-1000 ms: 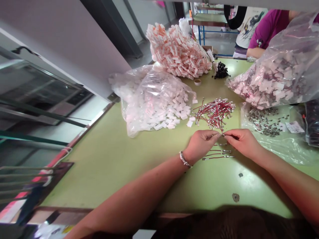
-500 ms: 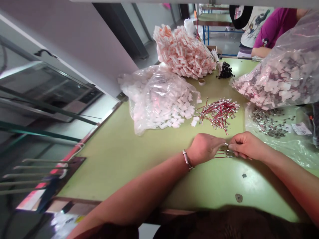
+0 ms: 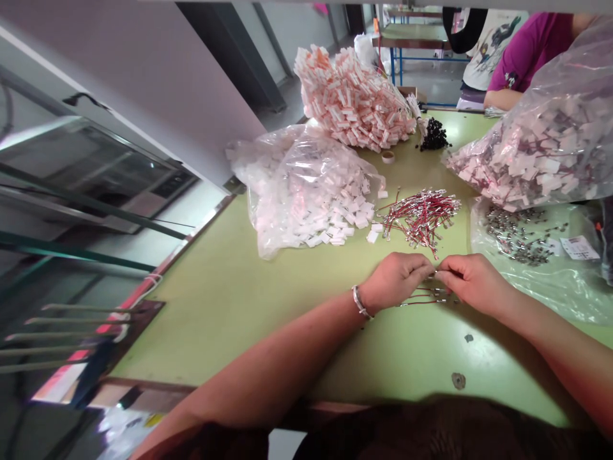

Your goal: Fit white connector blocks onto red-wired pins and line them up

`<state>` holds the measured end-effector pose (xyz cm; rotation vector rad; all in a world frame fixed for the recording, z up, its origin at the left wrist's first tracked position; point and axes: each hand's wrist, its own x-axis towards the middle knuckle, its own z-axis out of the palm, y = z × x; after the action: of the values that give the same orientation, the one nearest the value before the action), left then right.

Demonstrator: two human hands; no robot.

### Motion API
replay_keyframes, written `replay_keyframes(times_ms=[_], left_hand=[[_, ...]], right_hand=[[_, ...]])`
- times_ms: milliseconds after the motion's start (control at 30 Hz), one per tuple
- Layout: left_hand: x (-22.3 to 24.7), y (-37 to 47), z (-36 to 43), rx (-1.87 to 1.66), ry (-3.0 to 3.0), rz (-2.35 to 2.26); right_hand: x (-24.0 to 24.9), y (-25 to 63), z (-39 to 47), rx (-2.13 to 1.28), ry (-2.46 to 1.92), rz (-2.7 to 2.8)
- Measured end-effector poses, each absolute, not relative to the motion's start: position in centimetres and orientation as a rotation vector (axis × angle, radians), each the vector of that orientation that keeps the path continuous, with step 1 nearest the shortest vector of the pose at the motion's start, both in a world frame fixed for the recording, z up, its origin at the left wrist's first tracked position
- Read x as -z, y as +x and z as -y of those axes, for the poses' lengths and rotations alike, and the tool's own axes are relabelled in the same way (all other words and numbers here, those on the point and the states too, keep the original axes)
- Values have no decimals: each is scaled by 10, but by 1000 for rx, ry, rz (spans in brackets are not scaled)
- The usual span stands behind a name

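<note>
My left hand and my right hand meet over the table, thumbs and fingers pinched closed, tips nearly touching. A tiny shiny metal terminal shows between the fingertips; the fingers cover most of it, and any wire behind it is hidden. Just below the hands, several red wires with metal ends lie side by side on the table. Beyond them is a heap of red wires with silver terminals. To the right, small dark metal parts lie on a clear plastic bag.
White plastic housings spill from a clear bag at left. Behind stands a pile of pink-white pieces, with a tape roll and black-tipped wires. A full bag stands at right. Another person's purple sleeve shows beyond.
My fingertips have come closer together, and both hands have shifted slightly away from me. The red wires below them show more. The heaps and bags stay put.
</note>
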<state>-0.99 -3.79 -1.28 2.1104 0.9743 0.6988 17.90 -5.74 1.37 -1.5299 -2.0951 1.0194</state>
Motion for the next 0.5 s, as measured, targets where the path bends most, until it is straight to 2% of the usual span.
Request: replay_keyframes(times_ms=[100,267,367,500], left_hand=[[8,-18,21,-728,2225,-1055],[17,-27,-13,-786,2242,-1854],[25,-21,-26,-708,2323,-1922],[28,-8,-38,-699,2254,-1866]], right_hand=[[-12,181,53,-779,-1490,2228],[-11,178,56,-544,-1385,2593],[-17,182,54,-426,-1398,2612],[-33,216,32,-304,-1639,2332]])
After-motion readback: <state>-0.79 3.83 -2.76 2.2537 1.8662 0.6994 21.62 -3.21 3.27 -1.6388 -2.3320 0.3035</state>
